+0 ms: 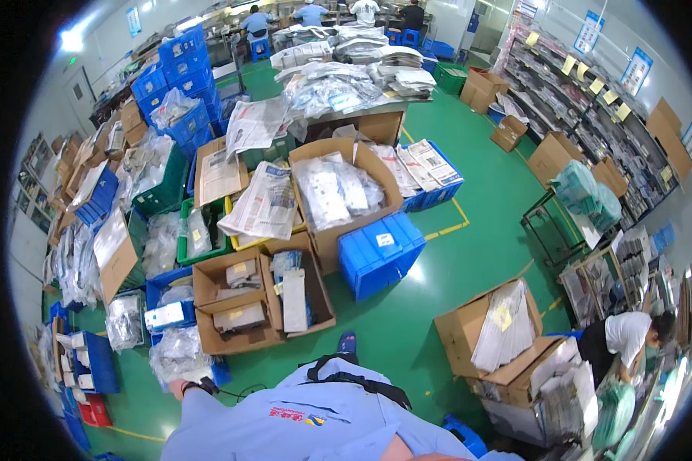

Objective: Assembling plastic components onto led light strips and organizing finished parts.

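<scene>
At the lower left, my left hand (177, 387) hangs low, with a dark band (207, 386) around its wrist. It is nearest to the clear plastic bags (178, 355) heaped in a blue bin; whether it touches them I cannot tell. Its fingers are too small and partly hidden to read. A bit of bare skin shows at the lower edge in front of my light blue shirt (315, 426), but my right hand is out of view. Just ahead stand open cardboard boxes (238, 338) holding grey packets, and one foot (347, 343) is on the green floor.
A closed blue crate (382, 255) and a large carton (327, 238) of bagged parts stand ahead. Stacked blue crates (184, 69) rise at the back left. On the right are cartons (469, 323), a dark cart (550, 230) and a bending person (623, 342). Several people sit far back.
</scene>
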Motion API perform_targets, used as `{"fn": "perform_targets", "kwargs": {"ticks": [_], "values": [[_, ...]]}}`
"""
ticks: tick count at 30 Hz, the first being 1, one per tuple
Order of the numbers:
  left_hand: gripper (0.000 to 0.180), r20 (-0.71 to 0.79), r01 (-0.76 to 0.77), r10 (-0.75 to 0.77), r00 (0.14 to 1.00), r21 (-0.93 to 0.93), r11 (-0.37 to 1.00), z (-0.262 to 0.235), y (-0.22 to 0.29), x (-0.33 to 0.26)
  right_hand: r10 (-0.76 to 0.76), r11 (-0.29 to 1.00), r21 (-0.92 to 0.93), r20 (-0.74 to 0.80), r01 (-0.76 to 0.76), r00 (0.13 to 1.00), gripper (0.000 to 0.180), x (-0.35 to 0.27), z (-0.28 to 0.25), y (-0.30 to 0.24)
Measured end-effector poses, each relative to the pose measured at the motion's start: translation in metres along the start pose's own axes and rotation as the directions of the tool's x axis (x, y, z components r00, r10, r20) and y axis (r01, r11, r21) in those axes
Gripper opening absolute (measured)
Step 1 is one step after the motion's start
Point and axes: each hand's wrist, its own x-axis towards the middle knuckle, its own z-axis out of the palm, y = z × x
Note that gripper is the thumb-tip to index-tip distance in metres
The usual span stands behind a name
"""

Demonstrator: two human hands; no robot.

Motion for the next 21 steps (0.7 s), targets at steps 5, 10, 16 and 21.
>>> {"fn": "perform_targets", "kwargs": {"ticks": [5, 10, 16, 21], "values": [[0.062, 0.017, -0.088, 0.088, 0.996, 0.019, 0.996, 0.078, 0.147, -0.067, -0.002, 1.000, 0.024, -0.054, 0.004, 0.999, 0.035, 0.128, 0.004, -0.111], [0.062, 0.002, -0.082, 0.082, 0.997, 0.002, 0.997, 0.152, 0.212, -0.158, 0.013, 0.998, 0.061, -0.097, -0.007, 0.995, 0.034, 0.264, 0.030, -0.213], [0.062, 0.002, 0.111, -0.113, 0.994, -0.234, 0.966, 0.278, 0.240, -0.303, 0.009, 0.992, 0.129, -0.145, 0.010, 0.989, 0.032, 0.462, 0.054, -0.369], [0.062, 0.110, -0.212, 0.189, 0.976, 0.248, 0.945, 0.354, 0.287, -0.459, 0.008, 0.984, 0.175, -0.214, 0.030, 0.977, 0.032, 0.644, 0.038, -0.493]]}}
